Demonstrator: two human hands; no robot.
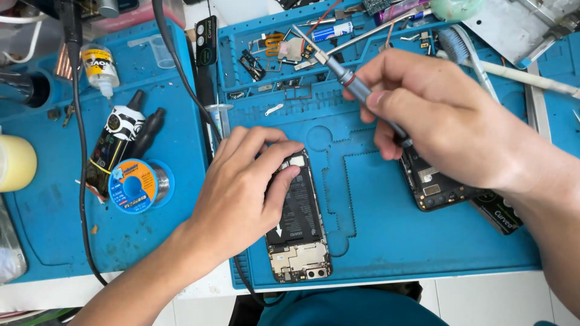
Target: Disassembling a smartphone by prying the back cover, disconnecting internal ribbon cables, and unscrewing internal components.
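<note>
Nearest the camera, at the bottom centre of the frame, lies the opened phone [300,232], back cover off, showing a flat black battery and bare metal shields at its lower end. It rests on a blue rubbery work mat [362,229] moulded with shallow recesses, on the desk. The left hand [241,193] lies over the phone's upper half, fingers curled down and pressing on it, closed round nothing. The right hand [447,118], right of centre, pinches a slim metal screwdriver [353,84] between thumb and fingertips, its tip over a second dark circuit assembly [432,184]. This looks like the unscrewing stage; the bit seems to need a straight seat in a tiny screw head. At the left sit a solder spool [136,185] and a black glue tube [115,142].
</note>
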